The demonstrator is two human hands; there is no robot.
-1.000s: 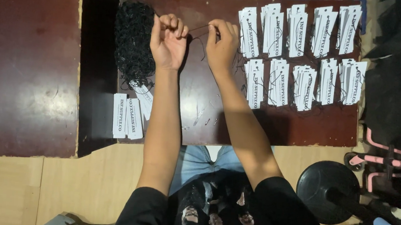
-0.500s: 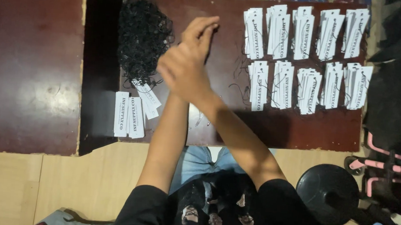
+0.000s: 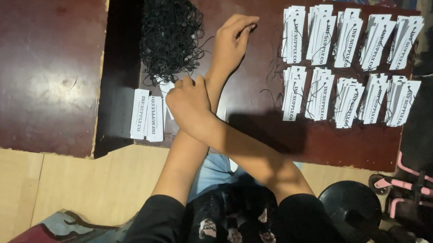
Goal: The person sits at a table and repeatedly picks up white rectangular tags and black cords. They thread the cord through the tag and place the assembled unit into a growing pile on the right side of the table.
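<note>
Ten fanned stacks of narrow white paper tags (image 3: pixel 350 65) with dark print lie in two rows of five on the right part of the dark red surface (image 3: pixel 257 124), thin black strings looped through several. A smaller stack of the same white tags (image 3: pixel 148 115) lies flat near the surface's front left edge, just left of the right hand (image 3: pixel 190 102), with one more white tag (image 3: pixel 165 87) partly hidden under that hand.
</note>
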